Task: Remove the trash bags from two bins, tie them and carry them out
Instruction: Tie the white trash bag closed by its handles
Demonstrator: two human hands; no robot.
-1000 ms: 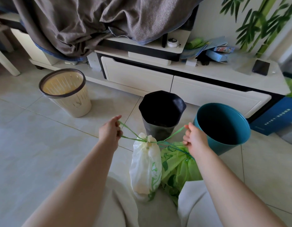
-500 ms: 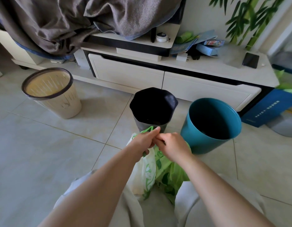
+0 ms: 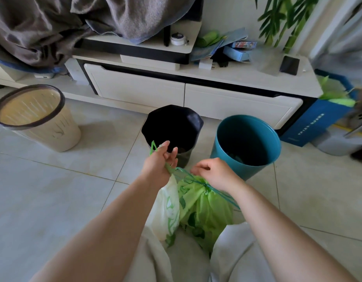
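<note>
Two trash bags stand on the floor between my knees: a white bag (image 3: 168,208) with green leaf print on the left and a green bag (image 3: 204,208) on the right, its neck cinched. My left hand (image 3: 160,163) pinches the green drawstring (image 3: 153,147), whose loop sticks up above my fingers. A blue-green string (image 3: 196,180) runs taut across the green bag's neck under my right hand (image 3: 213,173), whose fingers are curled over it. Just beyond my hands stand a black bin (image 3: 193,121) and a teal bin (image 3: 229,151).
A beige slotted bin (image 3: 62,135) stands at the far left on the tiled floor. A low white TV cabinet (image 3: 196,98) runs behind the bins, draped with a grey blanket (image 3: 54,27) and littered with small items. A blue box (image 3: 310,123) sits at the right.
My hands, pulled apart with the strings a second ago, met over the bags and have now drawn slightly apart again, the left lifting a string loop.
</note>
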